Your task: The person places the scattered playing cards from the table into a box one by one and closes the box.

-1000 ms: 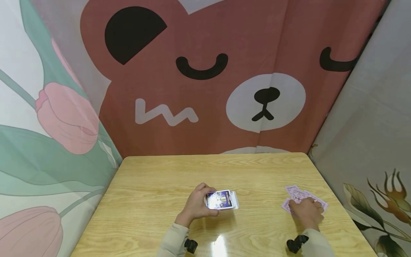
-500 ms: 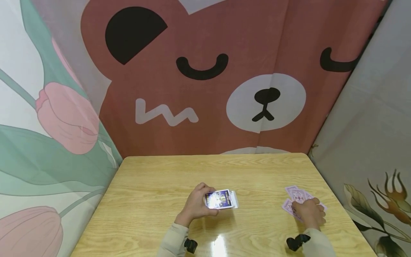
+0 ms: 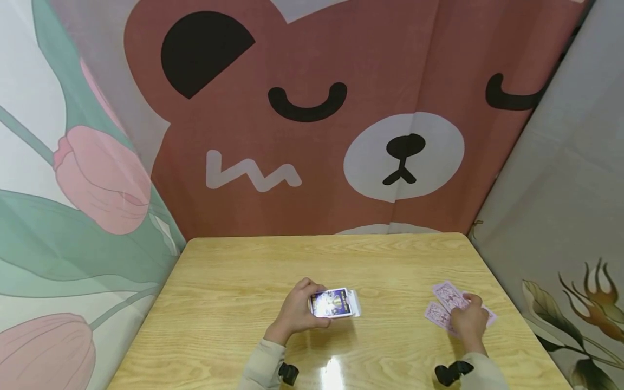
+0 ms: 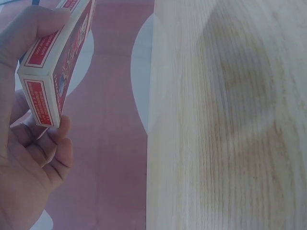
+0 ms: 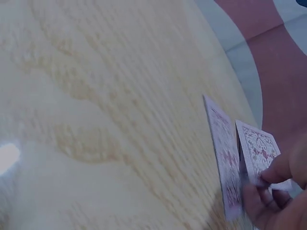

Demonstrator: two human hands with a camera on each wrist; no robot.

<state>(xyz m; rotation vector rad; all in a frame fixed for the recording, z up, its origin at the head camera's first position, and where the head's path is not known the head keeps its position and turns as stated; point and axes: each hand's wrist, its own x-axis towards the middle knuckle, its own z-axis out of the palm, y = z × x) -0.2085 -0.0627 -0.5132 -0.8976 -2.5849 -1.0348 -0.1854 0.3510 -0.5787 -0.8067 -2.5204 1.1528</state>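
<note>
My left hand (image 3: 295, 310) grips a playing card box (image 3: 331, 303) by its left end, thumb on the near side and fingers behind. The box has a shiny blue front, and a white flap stands out at its right end. In the left wrist view the card box (image 4: 55, 62) shows red and white sides. At the right, pink-backed playing cards (image 3: 448, 295) lie spread face down, overlapping. My right hand (image 3: 470, 322) is over them, thumb and fingers pinching the edge of a card (image 5: 259, 148). Beside it lies another card (image 5: 225, 163). The palm hides part of the cards.
Both hands work over a light wooden table (image 3: 234, 276). Behind it hangs a bear-patterned curtain (image 3: 312, 206), with flower-patterned curtains at the left and right sides. Black wrist cameras (image 3: 288, 374) sit at the sleeves.
The right hand has shifted slightly and drawn its fingers together over the cards. The cards there have moved against one another, and two show more plainly at the left. The left hand stays almost still.
</note>
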